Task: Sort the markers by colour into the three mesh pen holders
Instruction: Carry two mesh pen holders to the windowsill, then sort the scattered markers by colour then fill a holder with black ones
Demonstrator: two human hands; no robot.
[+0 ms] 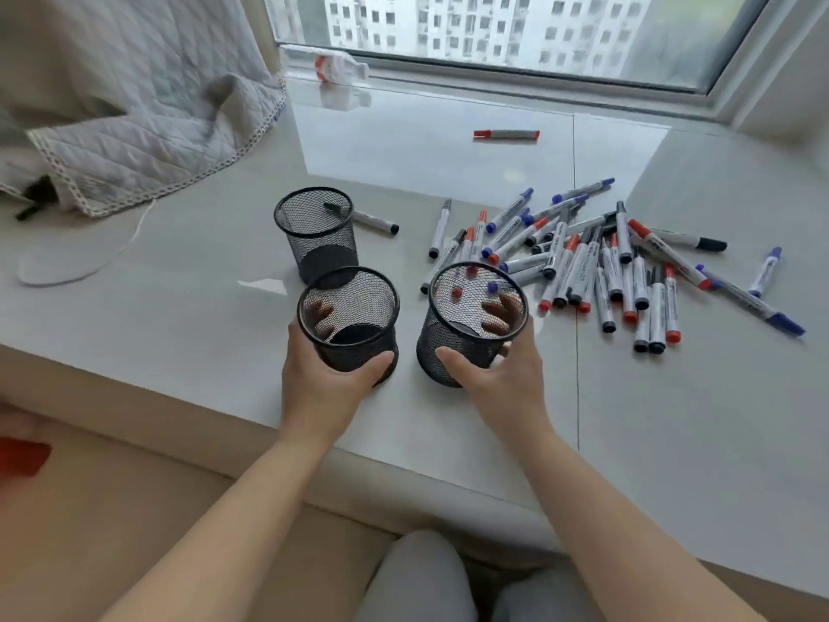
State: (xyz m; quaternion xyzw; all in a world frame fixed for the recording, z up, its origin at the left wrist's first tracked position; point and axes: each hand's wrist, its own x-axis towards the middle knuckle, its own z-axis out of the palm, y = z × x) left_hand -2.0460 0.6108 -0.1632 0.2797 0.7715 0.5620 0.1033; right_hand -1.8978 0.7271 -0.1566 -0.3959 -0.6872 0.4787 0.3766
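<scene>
Gripping two mesh holders (349, 317) near sill edge (251, 415), markers (601, 262) rightward

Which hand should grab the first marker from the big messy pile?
Probably the right hand. It holds a black mesh pen holder right next to the heap of red, blue and black markers. The left hand grips another black mesh holder farther away, and would have to cross over.

- The left hand (320, 388) and right hand (502, 379) are bare, without rings.
- Both forearms are uncovered.
- Light grey trousers (421, 576) cover the knees.
</scene>
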